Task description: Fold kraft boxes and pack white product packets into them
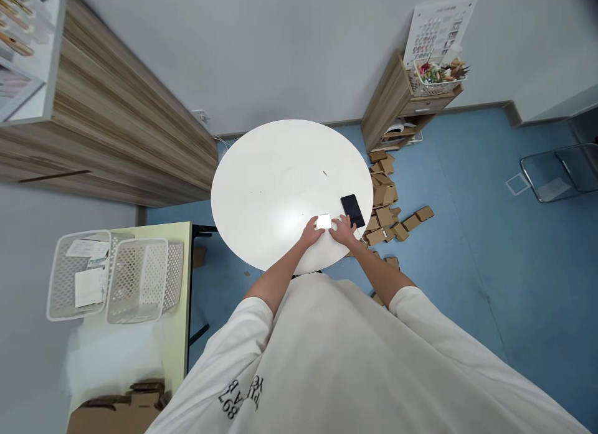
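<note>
Over the near part of a round white table [280, 160], my two hands are at a small, bright white rectangular object [323, 221]. It is too washed out to show what it is. My left hand [311, 232] is closed on its left edge, with fingers and thumb at that side. From the other side, my right hand [343, 231] has its thumb and fingertips at the right edge, apparently pinching it. A black tablet or large phone [352, 210] lies flat just beyond my right hand, whose outer fingers overlap its lower edge.
Small brown cardboard boxes [384, 194] litter the blue floor right of the table. White perforated baskets [137, 281] stand on a side table at left. A wooden cabinet [385, 104] with a flower basket is at the back right; a metal-framed chair [560, 172] stands far right.
</note>
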